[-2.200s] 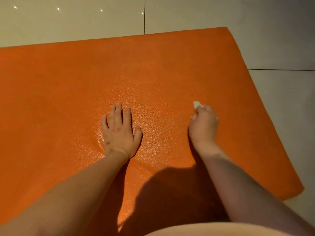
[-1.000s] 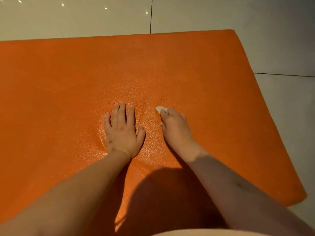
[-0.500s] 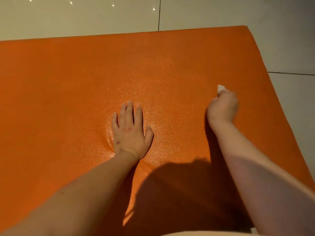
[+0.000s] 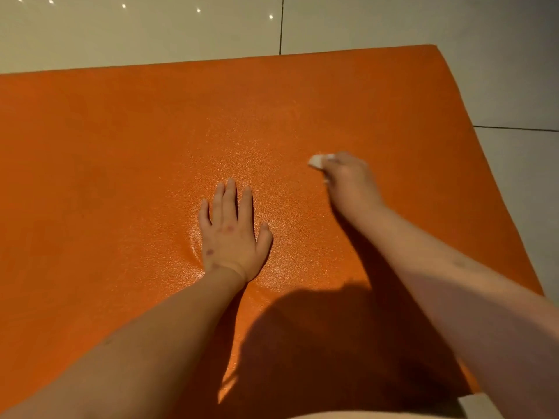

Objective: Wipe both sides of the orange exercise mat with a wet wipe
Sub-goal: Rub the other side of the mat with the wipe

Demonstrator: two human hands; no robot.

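Note:
The orange exercise mat (image 4: 121,164) lies flat on the floor and fills most of the view. My left hand (image 4: 231,234) presses flat on its middle, fingers straight and spread, denting the foam slightly. To the right and a little farther off, my right hand (image 4: 348,179) holds a small white wet wipe (image 4: 316,161) down on the mat; only a corner of the wipe shows past the fingertips. My right hand is blurred.
Pale glossy floor tiles (image 4: 393,22) with dark grout lines surround the mat beyond its far edge and along its right edge. My shadow covers the near part of the mat between my forearms.
My right hand has slid the wipe back leftwards across the mat from near the right edge. Earlier it swept left beside my left hand, then right. My left hand has stayed planted.

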